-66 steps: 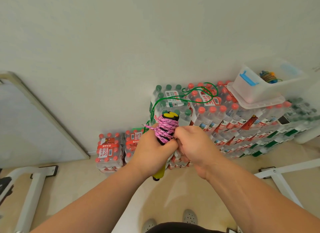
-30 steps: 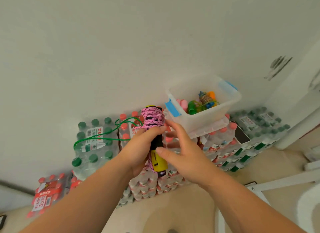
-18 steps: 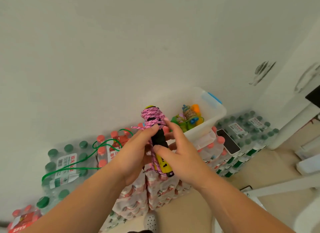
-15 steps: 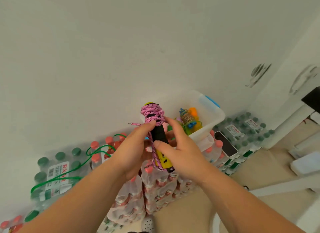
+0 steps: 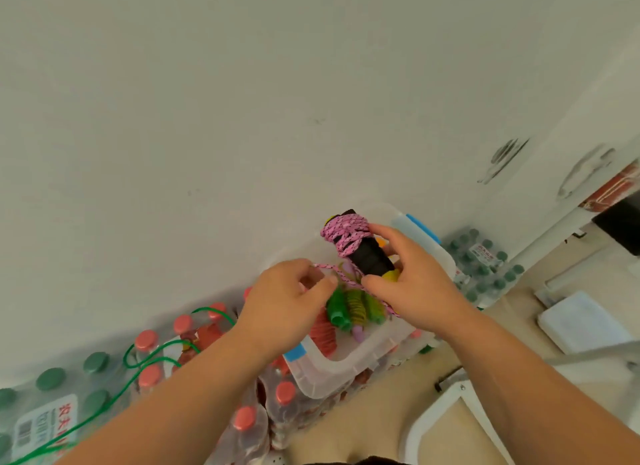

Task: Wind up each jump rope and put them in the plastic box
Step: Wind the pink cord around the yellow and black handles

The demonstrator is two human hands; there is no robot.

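Jump ropes inside plastic box

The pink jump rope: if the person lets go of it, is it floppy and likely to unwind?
Probably floppy: a loose tail of the pink jump rope sags from the coil to the left hand, so it may unwind. Its handles, held by the right hand, look stiff and round, so the bundle might roll in the plastic box.

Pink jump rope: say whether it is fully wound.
Not fully wound: most of the pink jump rope coils round its handle in the right hand; a loose tail runs to the left hand.
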